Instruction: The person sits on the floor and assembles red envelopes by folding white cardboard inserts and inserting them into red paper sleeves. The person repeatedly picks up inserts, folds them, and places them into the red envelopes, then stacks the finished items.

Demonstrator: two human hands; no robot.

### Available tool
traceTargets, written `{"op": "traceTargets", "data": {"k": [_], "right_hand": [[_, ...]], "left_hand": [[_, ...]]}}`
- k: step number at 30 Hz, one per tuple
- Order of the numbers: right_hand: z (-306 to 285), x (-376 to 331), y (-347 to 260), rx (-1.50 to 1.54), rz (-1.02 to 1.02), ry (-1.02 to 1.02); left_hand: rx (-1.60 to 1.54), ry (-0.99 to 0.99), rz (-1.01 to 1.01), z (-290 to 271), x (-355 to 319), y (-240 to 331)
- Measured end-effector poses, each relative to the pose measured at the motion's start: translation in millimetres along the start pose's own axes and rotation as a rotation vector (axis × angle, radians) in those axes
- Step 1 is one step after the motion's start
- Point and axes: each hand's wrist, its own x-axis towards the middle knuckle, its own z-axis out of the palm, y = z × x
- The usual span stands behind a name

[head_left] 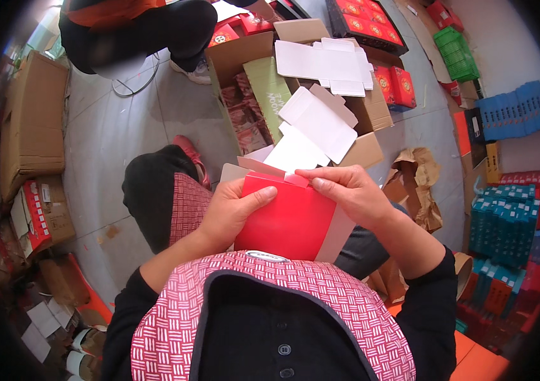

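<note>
A red folding carton with pale inner flaps is held upright in front of my patterned apron. My left hand grips its left edge, thumb lying across the red face and fingers behind. At the carton's top edge, the thumb and forefinger of my right hand pinch near a small white tab. Just beyond my hands, unfolded white carton blanks lie over an open brown cardboard box. Reddish packets show inside that box, next to a light green panel.
Another person's dark-clothed leg is at the upper left. Red boxes and a black tray of red boxes stand beyond the open box. Crumpled brown paper lies to the right. Stacked teal packages line the right; a large carton stands left.
</note>
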Motion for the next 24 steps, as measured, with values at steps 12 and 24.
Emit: {"op": "traceTargets", "data": {"k": [12, 24], "right_hand": [[5, 3, -4, -0.01, 0.006, 0.135], [7, 10, 10, -0.111, -0.116, 0.211]], "left_hand": [[0.094, -0.049, 0.02, -1, -1, 7], [-0.049, -0.012, -0.087, -5, -2, 4]]}}
